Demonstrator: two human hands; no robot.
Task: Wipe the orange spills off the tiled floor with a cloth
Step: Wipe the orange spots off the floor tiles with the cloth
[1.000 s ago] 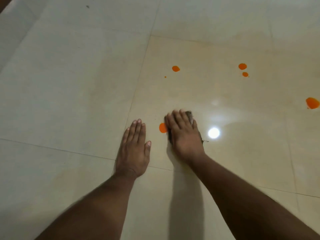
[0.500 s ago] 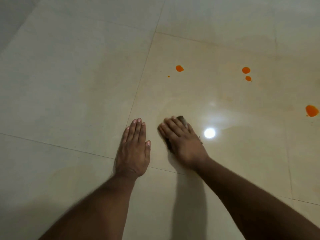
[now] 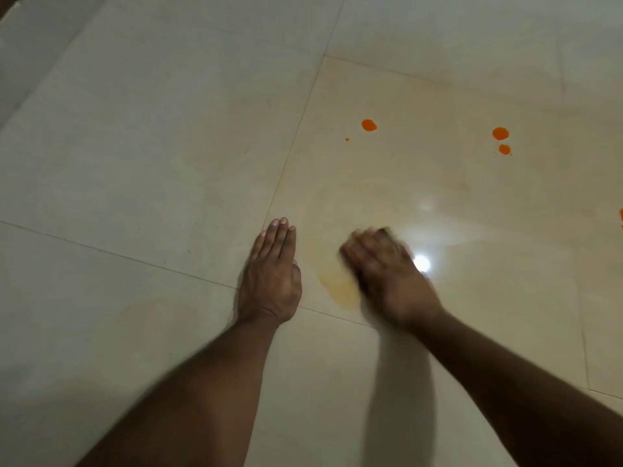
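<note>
My right hand (image 3: 391, 274) is blurred with motion and presses flat on a dark cloth (image 3: 384, 230), of which only a sliver shows past the fingertips. Just left of that hand lies a pale yellow-orange smear (image 3: 340, 289) on the tiled floor (image 3: 151, 146). My left hand (image 3: 271, 274) rests flat on the floor with straight fingers, holding nothing. Farther off sit an orange spot (image 3: 369, 125) with a tiny dot (image 3: 347, 139) beside it, and two orange spots (image 3: 500, 133) at the right. Another spot (image 3: 621, 217) is cut off by the right edge.
Grout lines (image 3: 296, 129) cross the glossy beige tiles. A bright lamp reflection (image 3: 421, 263) glares just right of my right hand. A darker strip (image 3: 6, 8) runs along the top left corner.
The orange spot beside my right hand has been wiped into a pale smear. My right hand slid left over it, then back to the right. My left hand stayed put.
</note>
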